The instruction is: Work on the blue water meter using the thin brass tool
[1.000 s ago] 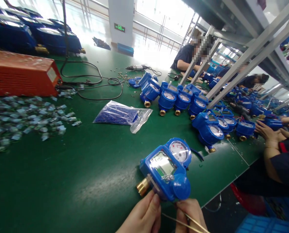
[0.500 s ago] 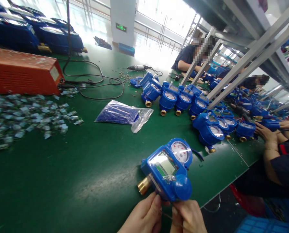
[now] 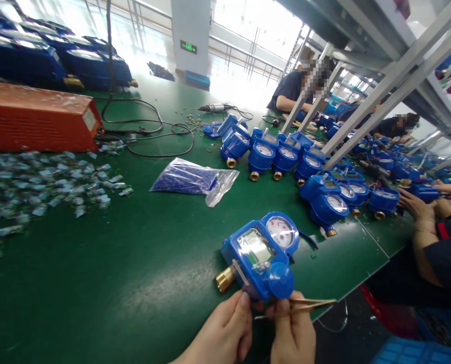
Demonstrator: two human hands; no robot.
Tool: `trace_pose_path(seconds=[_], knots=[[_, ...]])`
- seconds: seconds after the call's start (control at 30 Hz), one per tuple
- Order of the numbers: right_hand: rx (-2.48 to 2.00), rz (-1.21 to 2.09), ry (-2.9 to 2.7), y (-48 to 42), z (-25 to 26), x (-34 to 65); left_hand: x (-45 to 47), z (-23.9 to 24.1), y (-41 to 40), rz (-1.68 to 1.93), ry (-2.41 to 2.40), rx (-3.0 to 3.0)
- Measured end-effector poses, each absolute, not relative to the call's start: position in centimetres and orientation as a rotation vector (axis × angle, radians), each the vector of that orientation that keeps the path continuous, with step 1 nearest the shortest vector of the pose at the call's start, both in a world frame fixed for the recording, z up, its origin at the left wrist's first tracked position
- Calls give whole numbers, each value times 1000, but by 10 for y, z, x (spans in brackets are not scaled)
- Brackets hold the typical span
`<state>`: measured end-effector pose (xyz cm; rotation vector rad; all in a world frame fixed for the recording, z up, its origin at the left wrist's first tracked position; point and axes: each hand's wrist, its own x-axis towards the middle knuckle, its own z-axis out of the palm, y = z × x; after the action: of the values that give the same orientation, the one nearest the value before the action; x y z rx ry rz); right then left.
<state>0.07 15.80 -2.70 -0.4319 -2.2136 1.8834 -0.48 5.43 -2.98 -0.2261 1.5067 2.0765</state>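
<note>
A blue water meter (image 3: 261,255) with a white dial, a small display window and a brass fitting lies on the green table (image 3: 134,263) near its front edge. My left hand (image 3: 225,333) pinches the meter's near edge by the brass fitting. My right hand (image 3: 291,331) touches the meter's round blue cap and holds a thin brass-coloured wire (image 3: 305,303) that sticks out to the right.
Several more blue meters (image 3: 282,156) stand in rows behind. A plastic bag of blue parts (image 3: 195,179), a scatter of small packets (image 3: 39,187), an orange box (image 3: 36,119) with cables and a power tool (image 3: 212,107) lie further back. Other people sit at right.
The wire has swung from pointing down toward me to lying across to the right. The meter has shifted slightly; my hands stay at its near edge.
</note>
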Motion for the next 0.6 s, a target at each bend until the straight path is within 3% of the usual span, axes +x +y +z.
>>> trace_pose_path(seconds=[0.13,0.27,0.33,0.4,0.5,0.6], knots=[[-564,2390,-2058,182,-55,-10,-5,-31,57,2107,1496,-246],[-571,2588,-1928,185,-68,-9,-5,-30,55,2120,1489,-221],[-576,2439,-1943,175,-57,-4,-5,-28,54,2120,1475,-206],[-492,2092,-2000,163,-43,1,-5,-24,54,2129,1460,-206],[5,1539,-2008,158,-33,0,-5,-21,53,2133,1450,-229],[413,1269,-1967,167,-40,-8,-5,-22,52,2122,1431,-226]])
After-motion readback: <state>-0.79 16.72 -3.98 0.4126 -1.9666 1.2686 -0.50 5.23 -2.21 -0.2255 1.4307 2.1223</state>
